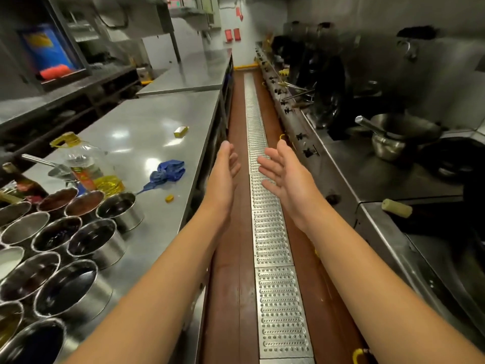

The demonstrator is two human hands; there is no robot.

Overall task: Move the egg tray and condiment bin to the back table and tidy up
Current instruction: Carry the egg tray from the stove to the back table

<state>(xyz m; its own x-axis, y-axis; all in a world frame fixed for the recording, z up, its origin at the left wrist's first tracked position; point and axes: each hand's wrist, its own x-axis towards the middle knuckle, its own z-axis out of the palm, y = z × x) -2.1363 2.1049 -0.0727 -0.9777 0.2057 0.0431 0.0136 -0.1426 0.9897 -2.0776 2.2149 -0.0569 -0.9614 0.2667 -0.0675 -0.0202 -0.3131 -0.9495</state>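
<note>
A person is standing in a narrow kitchen aisle, both bare arms stretching forward over the floor grate (265, 206), palms facing each other. The left hand (225, 177) and the right hand (286, 179) are both hanging open and empty, fingers spread, gripping nothing and touching nothing.

The egg tray is not showing anywhere in view. What is likely the condiment bin, a packed cluster of round steel pots (52, 248), is sitting on the counter (147, 132) at lower left, behind and to the left of both hands. The left hand is nearer it, and the cluster is running lengthwise along the counter edge, roughly parallel to the aisle. Whether the pots are sharing a single outer bin cannot be told, since the frame edge is cutting them off.

Beyond the pots an oil jug (89, 166) is standing, with a blue cloth (168, 172) lying crumpled just beside it and a small yellow box (181, 130) farther up the counter. Woks (404, 130) are lining the stove range on the right.

Judging from the empty hands aimed down the aisle, the person is between carries, and the next reach is likely calling for a turn left and back toward the pots, the left hand leading. With the pots sitting full and close together, spilling is the plain risk in lifting them.
</note>
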